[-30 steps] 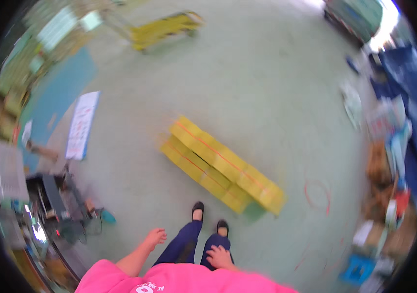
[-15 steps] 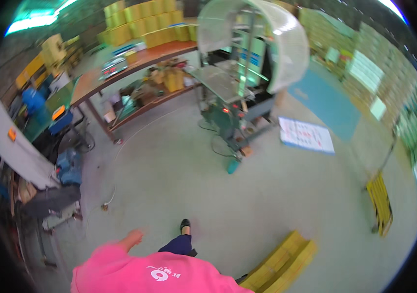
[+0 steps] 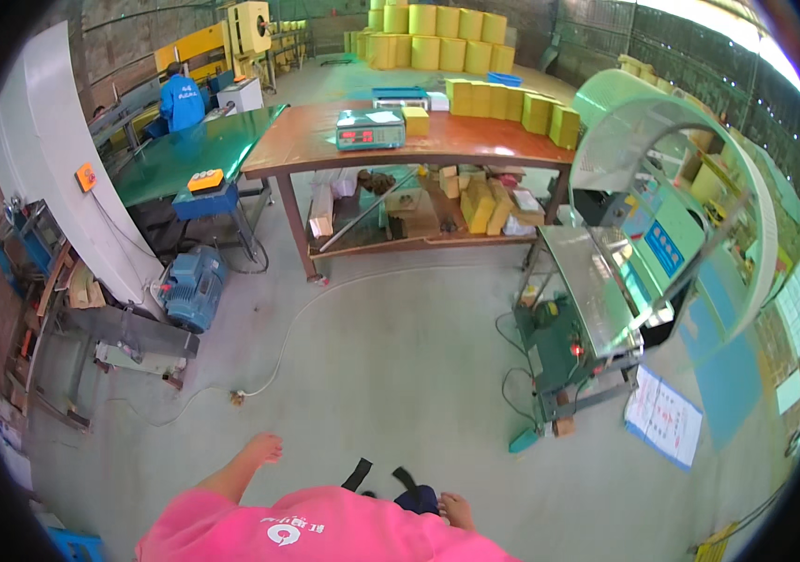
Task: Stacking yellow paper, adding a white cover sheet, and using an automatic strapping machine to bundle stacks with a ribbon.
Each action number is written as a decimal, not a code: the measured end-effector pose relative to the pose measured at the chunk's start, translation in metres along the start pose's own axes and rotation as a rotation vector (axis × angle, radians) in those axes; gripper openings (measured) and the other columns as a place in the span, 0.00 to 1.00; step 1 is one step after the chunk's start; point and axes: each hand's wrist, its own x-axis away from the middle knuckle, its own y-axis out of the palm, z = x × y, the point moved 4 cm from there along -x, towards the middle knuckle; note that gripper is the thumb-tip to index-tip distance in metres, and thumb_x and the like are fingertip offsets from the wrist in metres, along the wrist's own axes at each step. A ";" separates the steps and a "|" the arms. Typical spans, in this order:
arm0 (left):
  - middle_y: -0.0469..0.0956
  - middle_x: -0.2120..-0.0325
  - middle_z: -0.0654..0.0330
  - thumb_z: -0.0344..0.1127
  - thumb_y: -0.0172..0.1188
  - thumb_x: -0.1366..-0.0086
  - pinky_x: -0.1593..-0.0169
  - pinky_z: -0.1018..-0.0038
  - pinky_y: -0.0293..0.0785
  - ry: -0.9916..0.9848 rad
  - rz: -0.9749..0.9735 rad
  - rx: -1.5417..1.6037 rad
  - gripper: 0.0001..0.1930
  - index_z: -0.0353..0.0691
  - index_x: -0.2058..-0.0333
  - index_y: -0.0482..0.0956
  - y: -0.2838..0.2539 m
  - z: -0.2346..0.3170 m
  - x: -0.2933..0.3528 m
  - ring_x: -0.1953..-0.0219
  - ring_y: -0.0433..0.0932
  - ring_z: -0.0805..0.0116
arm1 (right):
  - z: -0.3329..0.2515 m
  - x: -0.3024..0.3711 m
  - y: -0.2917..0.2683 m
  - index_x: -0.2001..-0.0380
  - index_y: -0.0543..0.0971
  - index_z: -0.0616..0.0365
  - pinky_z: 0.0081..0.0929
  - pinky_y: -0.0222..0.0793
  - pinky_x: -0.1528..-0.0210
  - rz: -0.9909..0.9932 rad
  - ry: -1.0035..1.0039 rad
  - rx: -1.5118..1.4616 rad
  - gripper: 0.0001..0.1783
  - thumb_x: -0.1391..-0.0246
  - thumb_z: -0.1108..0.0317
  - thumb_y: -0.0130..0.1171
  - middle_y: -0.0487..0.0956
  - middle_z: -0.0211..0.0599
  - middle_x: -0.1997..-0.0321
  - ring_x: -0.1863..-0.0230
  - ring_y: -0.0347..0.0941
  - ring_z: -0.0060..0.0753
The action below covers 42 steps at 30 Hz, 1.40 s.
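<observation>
My left hand [image 3: 264,449] hangs out in front of the pink shirt, over bare floor, its fingers loosely bent and nothing seen in it. Lower and to the right, beside my dark trousers, my right hand [image 3: 456,511] also hangs with loose fingers and no visible object. Neither hand touches anything. Two black straps [image 3: 358,474] stick out past the shirt's edge between the hands. Ahead stands a brown work table [image 3: 288,150] bearing a green digital scale [image 3: 370,129] and a row of yellow blocks [image 3: 489,99].
A machine with a metal top [image 3: 592,281] and a curved white guard [image 3: 756,234] stands right. A white cable [image 3: 278,370] crosses the floor. Blue motor [image 3: 194,286] and white column [image 3: 67,159] are left. A co-worker in blue [image 3: 182,101] is far left. A printed board [image 3: 664,417] lies right.
My view has swung left toward the table, so the machine now sits farther right. My right hand has come into sight. The long yellow stack at lower right has left the picture.
</observation>
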 end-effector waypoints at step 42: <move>0.67 0.41 0.43 0.44 0.69 0.51 0.36 0.60 0.61 1.180 0.489 -0.846 0.37 0.43 0.41 0.70 0.068 1.159 -0.419 0.39 0.65 0.48 | -0.816 -0.685 0.154 0.52 0.77 0.63 0.24 0.73 0.59 -0.428 -0.057 -0.032 0.16 0.40 0.67 0.50 0.81 0.37 0.59 0.61 0.79 0.29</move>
